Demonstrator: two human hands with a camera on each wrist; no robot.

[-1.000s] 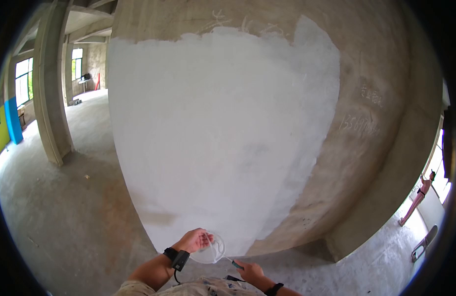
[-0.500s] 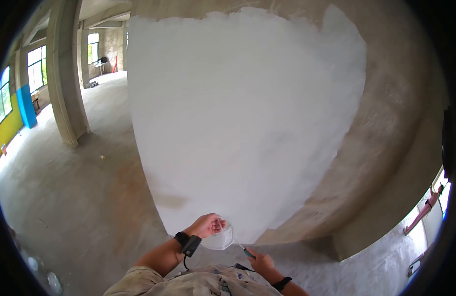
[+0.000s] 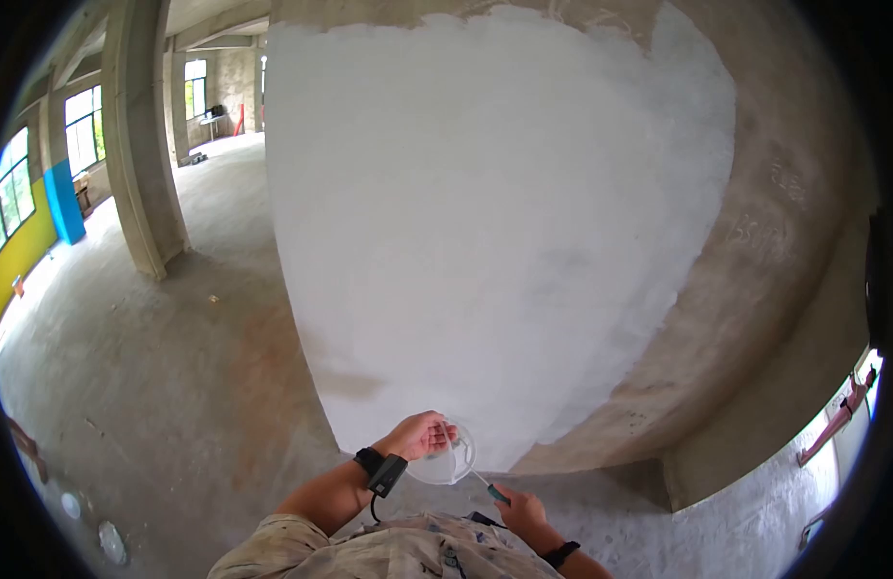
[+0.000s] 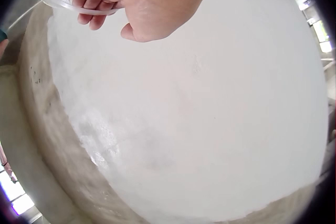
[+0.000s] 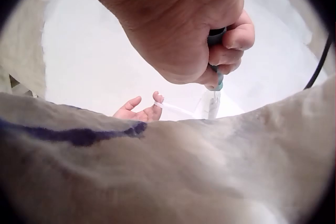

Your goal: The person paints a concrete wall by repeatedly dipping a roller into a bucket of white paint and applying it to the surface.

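Against a half-whitened concrete wall [image 3: 504,222], the left hand [image 3: 422,434] curls round a clear dish [image 3: 448,464] while the right hand [image 3: 522,511], just beside, grips a teal-handled tool [image 3: 499,495], shaft slanting toward it.

Head cam: high, wide fisheye, faces the white wall patch [image 3: 504,222] and tilts down. The patch fills mid-frame, and both hands sit small just below its lower edge.
Left wrist cam: right behind the left hand [image 3: 422,434], very near, aimed at the patch. The hand crowds the top edge.
Right wrist cam: tight on the right hand [image 3: 519,507], looks over a speckled garment [image 5: 173,171] toward the patch.
Shared: patch and left hand in all three; clear dish [image 3: 446,461] in head and left wrist; teal-handled tool [image 3: 498,494] in head and right wrist.
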